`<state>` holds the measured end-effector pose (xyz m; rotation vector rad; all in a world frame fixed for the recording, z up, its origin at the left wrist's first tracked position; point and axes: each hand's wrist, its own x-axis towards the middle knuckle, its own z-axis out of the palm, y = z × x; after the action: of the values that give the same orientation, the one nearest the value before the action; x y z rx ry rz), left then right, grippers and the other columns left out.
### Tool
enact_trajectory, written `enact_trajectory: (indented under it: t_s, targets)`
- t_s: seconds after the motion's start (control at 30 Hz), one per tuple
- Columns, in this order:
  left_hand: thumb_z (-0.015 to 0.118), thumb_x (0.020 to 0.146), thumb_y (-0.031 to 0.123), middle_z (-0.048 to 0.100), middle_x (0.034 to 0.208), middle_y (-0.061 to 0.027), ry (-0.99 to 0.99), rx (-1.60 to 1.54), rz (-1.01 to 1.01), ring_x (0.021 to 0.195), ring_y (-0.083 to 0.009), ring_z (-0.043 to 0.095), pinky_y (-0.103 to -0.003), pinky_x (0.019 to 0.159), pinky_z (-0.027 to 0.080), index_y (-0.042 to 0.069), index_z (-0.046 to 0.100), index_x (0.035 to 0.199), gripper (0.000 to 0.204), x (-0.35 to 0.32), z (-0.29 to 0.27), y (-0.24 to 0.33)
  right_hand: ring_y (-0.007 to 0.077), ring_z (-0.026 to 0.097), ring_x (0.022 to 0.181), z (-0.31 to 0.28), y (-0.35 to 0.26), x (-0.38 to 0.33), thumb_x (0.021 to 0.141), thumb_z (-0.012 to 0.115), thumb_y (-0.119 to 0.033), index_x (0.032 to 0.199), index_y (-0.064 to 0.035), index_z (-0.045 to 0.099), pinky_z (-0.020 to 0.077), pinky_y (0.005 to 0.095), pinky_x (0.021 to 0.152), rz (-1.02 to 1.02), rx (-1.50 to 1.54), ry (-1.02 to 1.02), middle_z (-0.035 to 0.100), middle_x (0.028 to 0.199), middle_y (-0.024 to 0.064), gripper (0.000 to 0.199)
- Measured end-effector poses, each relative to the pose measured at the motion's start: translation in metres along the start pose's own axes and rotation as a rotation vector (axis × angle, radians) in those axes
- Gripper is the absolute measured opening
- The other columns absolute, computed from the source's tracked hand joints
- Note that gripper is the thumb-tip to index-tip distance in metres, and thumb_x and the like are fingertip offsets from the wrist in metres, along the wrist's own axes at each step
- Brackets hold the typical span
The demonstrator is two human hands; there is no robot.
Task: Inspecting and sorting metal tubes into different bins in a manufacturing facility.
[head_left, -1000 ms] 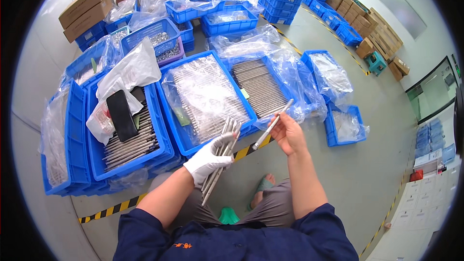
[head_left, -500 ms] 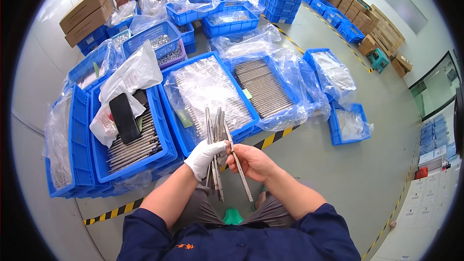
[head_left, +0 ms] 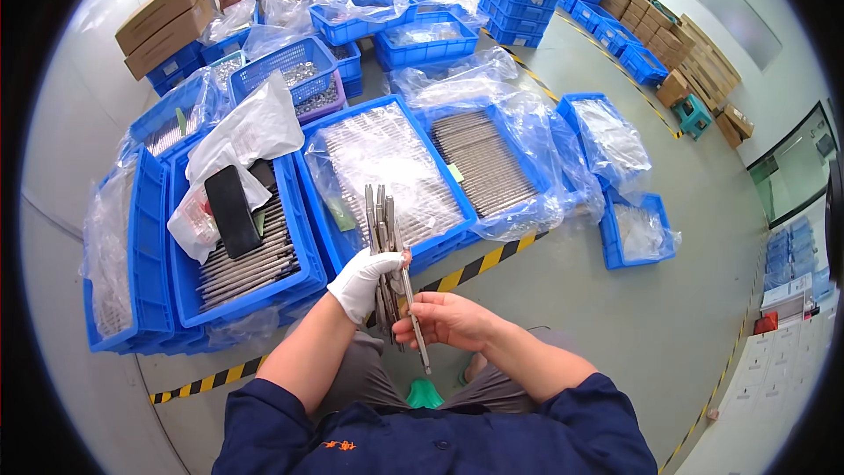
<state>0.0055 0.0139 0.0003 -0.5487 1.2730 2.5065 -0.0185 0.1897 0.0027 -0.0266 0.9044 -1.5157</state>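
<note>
My left hand (head_left: 357,288), in a white glove, is closed around a bundle of slim metal rods (head_left: 379,222) that stand roughly upright above my lap. Bare and just to the right, my right hand (head_left: 450,320) pinches the lower part of one metal rod (head_left: 418,334). This rod leans along the right side of the bundle, and its upper end meets the gloved fingers. Ahead of the hands, a blue crate (head_left: 451,236) holds many similar rods under clear plastic. My palm hides the middle of the bundle.
Another blue crate (head_left: 309,274) at the left holds rods, with a black phone (head_left: 230,211) and white plastic bag (head_left: 251,123) on top. Farther right lies an open crate of darker rods (head_left: 483,161). Black-yellow tape (head_left: 479,266) crosses the floor. Small blue crates (head_left: 611,251) stand right.
My right hand has moved left and slightly down, bringing the single rod closer against the bundle. The bundle has shifted slightly left and my left hand keeps its hold.
</note>
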Motion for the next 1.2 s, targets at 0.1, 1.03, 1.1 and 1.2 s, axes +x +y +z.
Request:
enact_trajectory:
  t_s: [0.1, 1.03, 1.1, 1.2]
  targets:
    - [0.063, 0.070, 0.016, 0.052, 0.071, 0.0021, -0.040, 0.041, 0.028, 0.064, -0.0074, 0.048, -0.021, 0.060, 0.037, 0.007, 0.056, 0.083, 0.018, -0.001, -0.004, -0.001, 0.0212, 0.058, 0.086, 0.002, 0.002, 0.001, 0.085, 0.049, -0.023, 0.096, -0.0050, 0.048, 0.0466, 0.0332, 0.075, 0.024, 0.011, -0.027, 0.059, 0.093, 0.0113, 0.021]
    - [0.051, 0.079, 0.013, 0.058, 0.077, -0.0057, 0.019, -0.499, 0.281, 0.071, -0.0202, 0.058, -0.036, 0.066, 0.049, 0.009, 0.052, 0.089, 0.011, -0.002, -0.028, 0.031, 0.0115, 0.055, 0.062, -0.011, 0.031, -0.014, 0.079, 0.047, -0.002, 0.090, -0.0032, 0.053, 0.0463, 0.0225, 0.058, 0.086, -0.117, 0.134, 0.057, 0.072, 0.0052, 0.012]
    - [0.052, 0.079, 0.009, 0.056, 0.076, -0.0048, -0.018, -0.608, 0.357, 0.066, -0.0191, 0.057, -0.036, 0.063, 0.049, 0.010, 0.050, 0.094, 0.015, 0.001, -0.027, 0.025, 0.0137, 0.049, 0.056, -0.026, 0.037, -0.003, 0.080, 0.043, -0.006, 0.086, -0.0037, 0.051, 0.0419, 0.0246, 0.053, -0.116, 0.092, 0.210, 0.050, 0.064, 0.0032, 0.010]
    - [0.059, 0.078, 0.021, 0.054, 0.064, -0.0032, 0.096, -0.515, 0.421, 0.059, -0.0171, 0.056, -0.031, 0.057, 0.048, 0.007, 0.051, 0.084, 0.017, -0.008, -0.014, 0.019, 0.0170, 0.046, 0.058, -0.027, 0.043, 0.021, 0.085, 0.041, -0.020, 0.086, -0.0056, 0.050, 0.0395, 0.0287, 0.054, -0.318, 0.385, 0.267, 0.047, 0.063, 0.0039, 0.016]
